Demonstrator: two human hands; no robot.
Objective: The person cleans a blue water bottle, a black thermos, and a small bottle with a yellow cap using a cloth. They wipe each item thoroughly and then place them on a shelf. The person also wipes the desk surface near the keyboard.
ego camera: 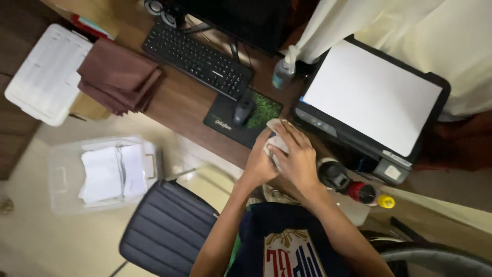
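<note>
Both hands squeezing one white cloth [274, 137]: left hand [261, 161] under at seven o'clock, right hand [297, 156] wrapped over at four o'clock.

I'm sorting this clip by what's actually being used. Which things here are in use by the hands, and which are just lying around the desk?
In use:
left hand
right hand
white cloth, held between both hands

Lying about:
keyboard
mouse on mouse pad
printer
spray bottle
folded brown cloth
plastic bin with papers
chair
</note>
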